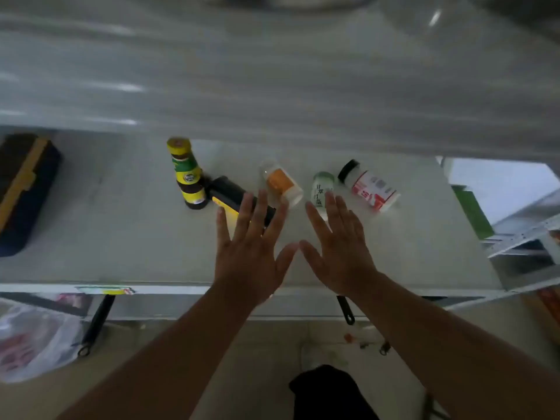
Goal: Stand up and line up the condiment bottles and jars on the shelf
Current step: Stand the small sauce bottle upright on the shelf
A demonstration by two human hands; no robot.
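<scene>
On the pale shelf [121, 237] a dark sauce bottle [187, 174] with a yellow cap stands upright. Beside it a black and yellow bottle [228, 194] lies on its side, partly under my left hand's fingers. An orange-labelled clear jar [282, 182] lies tipped over. A small green-capped jar [321, 188] stands behind my right fingertips. A white jar [370, 186] with a black lid and red label lies on its side. My left hand [253, 253] and my right hand [339, 250] hover flat over the shelf, fingers spread, holding nothing.
A black and yellow case [24, 189] sits at the shelf's left end. An upper shelf [272, 86] overhangs the back. Black pan handles [97, 322] stick out below the front edge. A plastic bag [33, 338] lies lower left, and green packaging [472, 213] stands at the right.
</scene>
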